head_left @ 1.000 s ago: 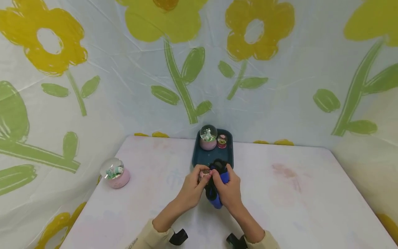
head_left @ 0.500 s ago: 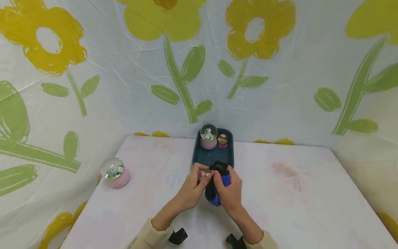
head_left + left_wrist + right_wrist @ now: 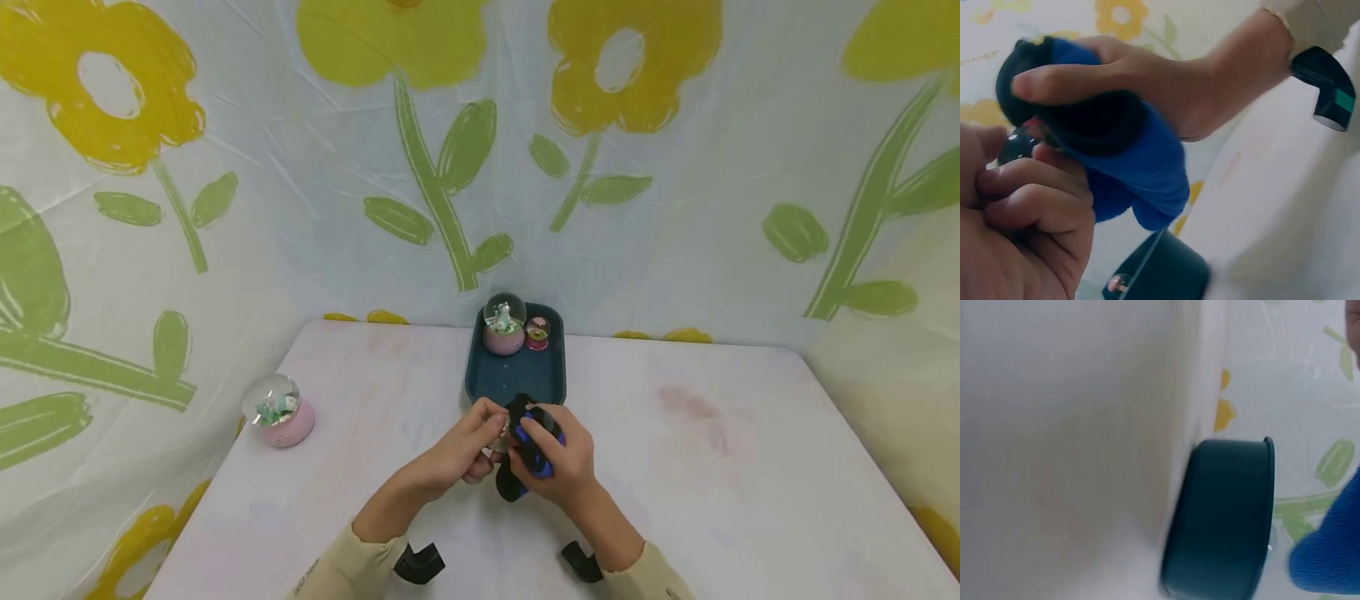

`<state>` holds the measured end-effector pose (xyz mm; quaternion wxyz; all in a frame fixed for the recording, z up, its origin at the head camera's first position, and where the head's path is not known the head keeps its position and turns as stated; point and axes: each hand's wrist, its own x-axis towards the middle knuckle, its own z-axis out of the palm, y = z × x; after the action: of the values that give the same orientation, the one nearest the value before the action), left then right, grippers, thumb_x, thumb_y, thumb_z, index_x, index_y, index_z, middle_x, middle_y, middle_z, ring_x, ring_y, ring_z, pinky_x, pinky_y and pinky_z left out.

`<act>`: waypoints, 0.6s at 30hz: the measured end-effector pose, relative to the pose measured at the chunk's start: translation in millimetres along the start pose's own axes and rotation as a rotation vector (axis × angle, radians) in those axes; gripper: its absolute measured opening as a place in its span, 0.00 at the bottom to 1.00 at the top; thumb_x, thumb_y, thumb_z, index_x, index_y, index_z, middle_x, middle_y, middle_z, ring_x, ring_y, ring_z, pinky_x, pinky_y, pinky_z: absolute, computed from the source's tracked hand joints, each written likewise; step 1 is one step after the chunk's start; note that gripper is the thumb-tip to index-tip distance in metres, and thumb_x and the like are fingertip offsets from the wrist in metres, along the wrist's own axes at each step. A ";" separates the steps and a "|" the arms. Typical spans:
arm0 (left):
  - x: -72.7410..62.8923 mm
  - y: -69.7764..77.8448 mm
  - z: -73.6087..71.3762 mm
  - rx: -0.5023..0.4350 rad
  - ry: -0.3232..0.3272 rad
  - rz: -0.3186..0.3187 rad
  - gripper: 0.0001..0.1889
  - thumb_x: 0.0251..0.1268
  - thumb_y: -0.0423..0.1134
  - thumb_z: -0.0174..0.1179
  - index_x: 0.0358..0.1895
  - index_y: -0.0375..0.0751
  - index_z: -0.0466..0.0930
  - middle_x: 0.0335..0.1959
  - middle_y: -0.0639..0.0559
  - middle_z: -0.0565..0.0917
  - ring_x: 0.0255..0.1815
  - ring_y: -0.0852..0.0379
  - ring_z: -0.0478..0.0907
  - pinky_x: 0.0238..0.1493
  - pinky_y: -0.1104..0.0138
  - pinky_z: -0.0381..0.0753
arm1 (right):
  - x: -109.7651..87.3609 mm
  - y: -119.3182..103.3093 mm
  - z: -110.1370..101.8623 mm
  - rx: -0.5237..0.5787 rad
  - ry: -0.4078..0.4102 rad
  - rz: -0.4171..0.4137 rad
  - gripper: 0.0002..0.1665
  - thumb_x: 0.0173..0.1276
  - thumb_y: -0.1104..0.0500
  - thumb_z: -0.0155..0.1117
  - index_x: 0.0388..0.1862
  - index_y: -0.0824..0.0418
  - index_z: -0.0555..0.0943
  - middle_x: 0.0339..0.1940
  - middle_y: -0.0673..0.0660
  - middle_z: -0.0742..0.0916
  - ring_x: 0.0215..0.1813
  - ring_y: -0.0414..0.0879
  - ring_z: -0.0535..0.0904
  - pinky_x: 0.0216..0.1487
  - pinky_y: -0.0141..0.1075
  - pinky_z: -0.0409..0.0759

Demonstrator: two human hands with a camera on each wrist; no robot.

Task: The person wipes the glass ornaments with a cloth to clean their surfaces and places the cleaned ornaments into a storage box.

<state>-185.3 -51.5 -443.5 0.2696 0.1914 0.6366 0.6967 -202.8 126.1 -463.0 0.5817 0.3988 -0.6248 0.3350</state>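
My left hand [image 3: 461, 450] pinches a small clear snow globe [image 3: 501, 439], mostly covered by fingers. In my right hand [image 3: 570, 462] is a bunched blue-and-black cloth [image 3: 551, 469], pressed close against the globe. From the left wrist, the cloth [image 3: 1147, 162] shows fuzzy blue lobes and thick black edging, its exact kind unclear. Both hands are held just in front of a dark teal tray [image 3: 517, 382]. At the tray's back stand a large pink-based snow globe [image 3: 504, 329] and a small red-based one [image 3: 537, 333].
Another large pink-based snow globe [image 3: 279, 415] leans tilted at the table's left side. Behind the white table [image 3: 705, 492] hangs a flower-printed curtain [image 3: 675, 233]. A black wrist mount [image 3: 420, 564] sticks out by the left sleeve.
The right hand has turned and moved slightly right, its thumb now over the cloth. The left hand's fingers have shifted around the small globe, which sits a little lower. The head view has tilted slightly.
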 end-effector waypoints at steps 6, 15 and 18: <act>-6.0 1.4 3.7 -0.134 -0.079 -0.048 0.18 0.78 0.56 0.38 0.53 0.45 0.56 0.26 0.52 0.63 0.13 0.66 0.52 0.15 0.74 0.53 | 4.8 -2.9 -4.5 -0.039 0.017 -0.131 0.15 0.63 0.50 0.64 0.32 0.62 0.79 0.29 0.67 0.82 0.25 0.58 0.79 0.22 0.47 0.80; -0.3 -13.8 5.0 -0.022 0.051 0.071 0.17 0.78 0.53 0.37 0.56 0.46 0.53 0.28 0.50 0.66 0.16 0.61 0.54 0.18 0.71 0.56 | -19.7 -4.9 0.1 0.168 -0.111 0.349 0.22 0.67 0.50 0.63 0.44 0.70 0.79 0.39 0.66 0.81 0.35 0.54 0.81 0.44 0.35 0.81; 5.5 -12.2 3.2 0.095 0.089 0.178 0.16 0.80 0.49 0.38 0.59 0.44 0.52 0.24 0.50 0.66 0.16 0.61 0.56 0.19 0.71 0.58 | -15.4 -3.0 1.4 0.191 -0.147 0.483 0.20 0.66 0.53 0.63 0.47 0.68 0.79 0.42 0.62 0.82 0.39 0.51 0.80 0.45 0.33 0.80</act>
<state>-186.0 -45.1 -455.7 0.1684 0.2286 0.6608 0.6948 -200.6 125.1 -478.6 0.3977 0.3145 -0.7079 0.4917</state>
